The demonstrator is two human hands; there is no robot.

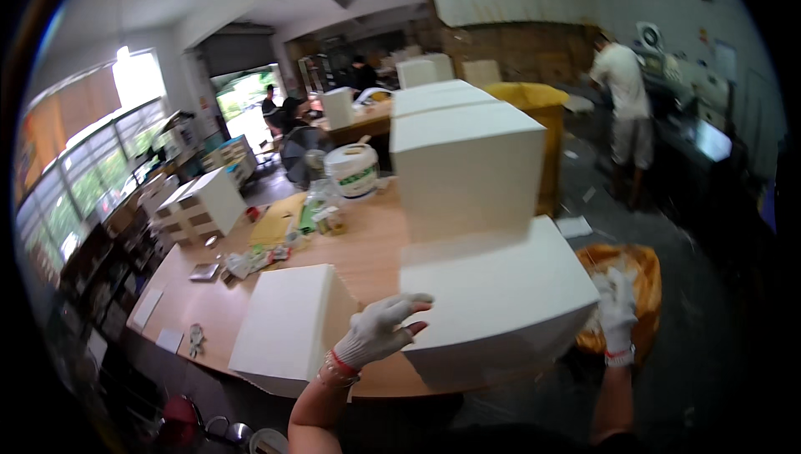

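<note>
My left hand (pixel 384 329), in a white knitted glove with bare fingertips, is open, its thumb and fingers apart. It hovers at the near left edge of a large white box (pixel 492 295); whether it touches is hard to see. My right hand (pixel 617 308), also gloved, is off the right side of that box, in front of an orange-lined bin (pixel 647 279). Its fingers look stretched out and nothing shows in them, though they blur against the pale litter behind. Another white box (pixel 467 162) stands on the far part of the large one. Left of my left hand sits a smaller white box (pixel 288 320).
The wooden table (pixel 367 237) also bears a white tub (pixel 352 170), a yellow sheet (pixel 278 220), small bottles, plastic bags and a taped white box (pixel 204 204). A yellow bin (pixel 530 99) stands behind the stack. A person (pixel 626 95) stands at far right; others are at the back.
</note>
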